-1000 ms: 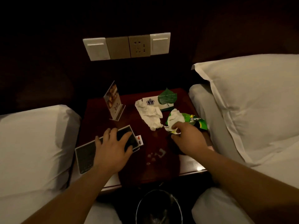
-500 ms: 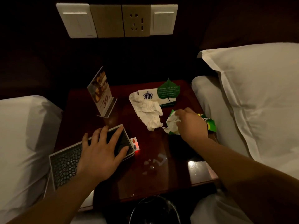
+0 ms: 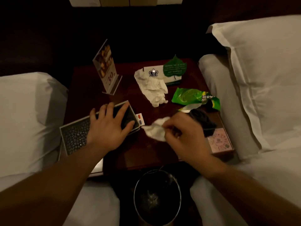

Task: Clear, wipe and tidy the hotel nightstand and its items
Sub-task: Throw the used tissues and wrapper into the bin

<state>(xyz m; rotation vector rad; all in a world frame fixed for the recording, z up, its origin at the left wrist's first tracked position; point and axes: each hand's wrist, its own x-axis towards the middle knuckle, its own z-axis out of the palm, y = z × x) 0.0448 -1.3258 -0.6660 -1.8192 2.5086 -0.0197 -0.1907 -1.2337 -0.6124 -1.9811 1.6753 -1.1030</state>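
Surface: the nightstand point(image 3: 84, 98) has a dark red-brown polished top and stands between two white-sheeted beds, the left bed point(image 3: 27, 121) at 9 o'clock and the right bed with its pillow point(image 3: 263, 75) at 3 o'clock. The room is dim and the wall behind is dark. The lower edge of a switch panel point(image 3: 123, 0) shows at 12 o'clock.

Items on the top:
- An acrylic sign stand point(image 3: 106, 67) stands upright at 11 o'clock.
- A white crested card point(image 3: 153, 72) sits at 1 o'clock, with a green leaf-shaped card point(image 3: 175, 67) overlapping its right end.
- A crumpled tissue point(image 3: 153, 88) lies just in front of the two cards, touching the white one.
- A green snack wrapper point(image 3: 193, 98) lies flattened at 2 o'clock.
- A dark textured tray point(image 3: 75, 137) lies at 8 o'clock, with a small printed card point(image 3: 140, 119) at its inner corner.
- A pink patterned box point(image 3: 219, 141) sits at 4 o'clock. A black object point(image 3: 203, 119) lies partly on it; what it is cannot be told.

Hands: the left hand point(image 3: 109, 128) rests palm down on the tray with its fingers spread and straight. The right hand point(image 3: 184, 132) pinches a small tissue wad point(image 3: 156, 129) near the centre of the top, and covers part of the black object.

Below the front edge, at 6 o'clock, a round waste bin point(image 3: 134, 194) stands between the forearms.
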